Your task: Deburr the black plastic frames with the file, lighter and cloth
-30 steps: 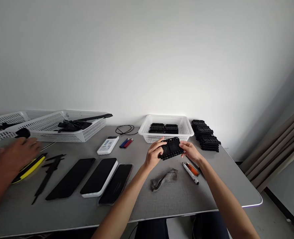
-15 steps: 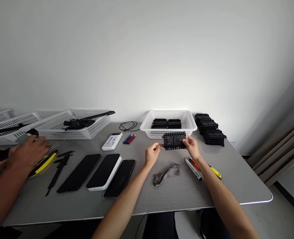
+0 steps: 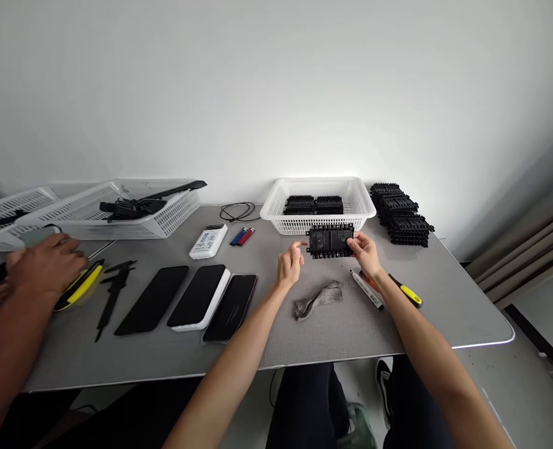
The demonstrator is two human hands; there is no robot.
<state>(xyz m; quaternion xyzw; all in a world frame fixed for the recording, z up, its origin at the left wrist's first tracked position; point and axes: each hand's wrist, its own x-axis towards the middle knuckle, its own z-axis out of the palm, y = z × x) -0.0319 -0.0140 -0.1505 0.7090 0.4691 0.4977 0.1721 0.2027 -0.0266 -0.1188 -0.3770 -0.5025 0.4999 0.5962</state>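
Note:
My right hand (image 3: pixel 366 252) grips the right end of a black plastic plate with toothed edges (image 3: pixel 329 242), thumb on its face. The plate is held up just in front of a white basket (image 3: pixel 271 207), its broad side toward me. At the plate's left end is my left hand (image 3: pixel 289 264), its index finger reaching to the edge and the other fingers curled in; whether anything is in them is hidden. Similar black plates (image 3: pixel 329 206) lie inside the basket. Several more are in stacks (image 3: pixel 410 231) to its right. Below my hands lies a crumpled grey cloth (image 3: pixel 318 299).
A marker (image 3: pixel 366 290) and a yellow-black handled tool (image 3: pixel 406 292) lie by my right forearm. Leftward are a phone (image 3: pixel 232 307), a power bank (image 3: pixel 208 241), lighters (image 3: pixel 243 236), calipers (image 3: pixel 112 296) and baskets (image 3: pixel 164 218). Another person's hand (image 3: pixel 47 262) works at far left.
The view has tipped down slightly. My left index finger now stretches out more at the plate's left end, while my right hand keeps its grip. At far left the other person's hand has shifted slightly.

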